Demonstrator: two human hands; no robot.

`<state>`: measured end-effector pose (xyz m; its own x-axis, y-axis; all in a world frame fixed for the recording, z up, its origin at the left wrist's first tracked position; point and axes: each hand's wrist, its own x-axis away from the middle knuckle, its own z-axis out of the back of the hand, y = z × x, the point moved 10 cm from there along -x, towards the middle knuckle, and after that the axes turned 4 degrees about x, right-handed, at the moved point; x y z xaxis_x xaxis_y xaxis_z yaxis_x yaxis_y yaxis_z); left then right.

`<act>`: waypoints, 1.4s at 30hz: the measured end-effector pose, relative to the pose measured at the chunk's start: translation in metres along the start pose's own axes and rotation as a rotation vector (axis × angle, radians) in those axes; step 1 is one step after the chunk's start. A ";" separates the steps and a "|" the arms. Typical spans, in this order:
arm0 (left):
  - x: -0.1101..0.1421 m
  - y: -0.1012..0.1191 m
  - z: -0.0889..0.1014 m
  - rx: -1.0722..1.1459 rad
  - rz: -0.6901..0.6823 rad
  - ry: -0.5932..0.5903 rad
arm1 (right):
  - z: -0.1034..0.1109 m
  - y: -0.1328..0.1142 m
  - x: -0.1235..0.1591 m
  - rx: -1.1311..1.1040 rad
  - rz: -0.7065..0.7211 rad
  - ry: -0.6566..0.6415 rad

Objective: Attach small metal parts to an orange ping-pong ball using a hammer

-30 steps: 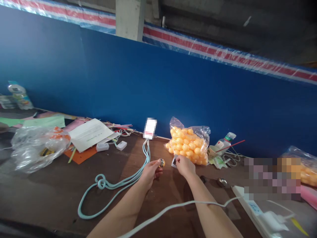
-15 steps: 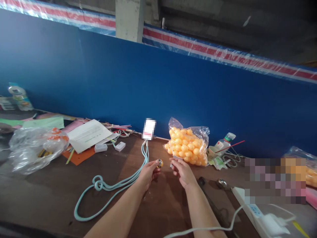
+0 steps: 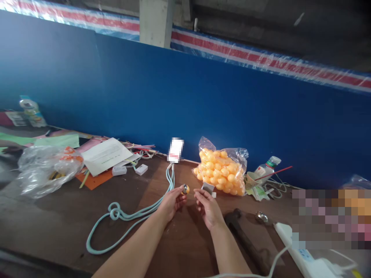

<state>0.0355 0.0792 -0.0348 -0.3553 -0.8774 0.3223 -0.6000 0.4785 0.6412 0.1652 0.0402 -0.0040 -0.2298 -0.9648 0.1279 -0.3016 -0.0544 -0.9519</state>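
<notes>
My left hand [image 3: 173, 201] pinches a small yellow ball [image 3: 185, 189] with dark, shiny patches between thumb and fingertips. Just to its right, my right hand [image 3: 209, 207] has its thumb and forefinger pressed together. Whatever they hold, if anything, is too small to make out. Behind those fingers lies a small grey and white card-like piece [image 3: 208, 188], close to a clear bag of orange-yellow balls [image 3: 220, 170]. A loop of light blue cord [image 3: 116, 213] lies left of my left hand and runs up to a white, blurred-out card [image 3: 175, 150].
On the right lie a dark tool-like object [image 3: 246, 235], a shiny ball [image 3: 261, 217] and a power strip [image 3: 301, 247] with a white cable. A bottle [image 3: 268, 168] stands behind. Papers [image 3: 107, 156] and a plastic bag [image 3: 50, 170] cover the left; a blue partition [image 3: 145, 96] closes off the back.
My right hand has drawn back from the grey and white piece, toward my left hand, leaving the piece on the table. The left hand keeps the ball. The white cable has dropped lower.
</notes>
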 end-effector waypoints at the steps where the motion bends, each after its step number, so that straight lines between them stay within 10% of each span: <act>1: -0.001 0.000 0.001 0.001 -0.002 0.002 | -0.001 -0.002 0.001 0.017 0.017 0.000; 42: 0.002 0.000 -0.006 -0.043 -0.010 -0.065 | -0.021 0.001 0.006 0.080 0.057 -0.062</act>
<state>0.0391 0.0772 -0.0304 -0.3956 -0.8776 0.2707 -0.5732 0.4662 0.6738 0.1440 0.0396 0.0020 -0.1858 -0.9809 0.0581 -0.2147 -0.0172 -0.9765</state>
